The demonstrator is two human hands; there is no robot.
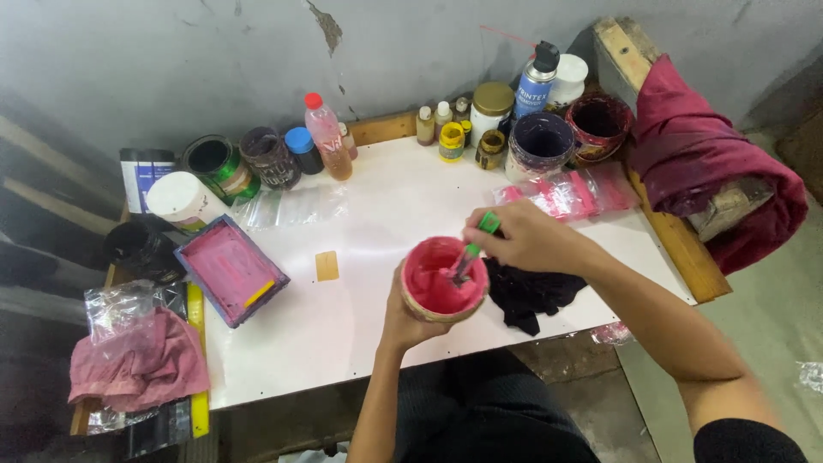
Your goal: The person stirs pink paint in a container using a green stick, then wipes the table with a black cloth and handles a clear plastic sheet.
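Left hand (pixel 403 319), nearest the viewer, cups from below a round tub of pink paint (pixel 443 279) over the white desk's (pixel 377 214) front edge. Right hand (pixel 525 238) pinches a green-handled stirrer (pixel 474 249) dipped in it. Rectangular blue tray (pixel 230 268), pink-coated, near the left edge; purple-stained tub (pixel 540 143) at the back edge.

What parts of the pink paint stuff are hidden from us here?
Head view only:
- Stirring tool: tip buried in pink paint; top hidden inside right hand.
- Pink paint cup: underside covered by left hand.
- Black cloth: partly behind the right wrist.
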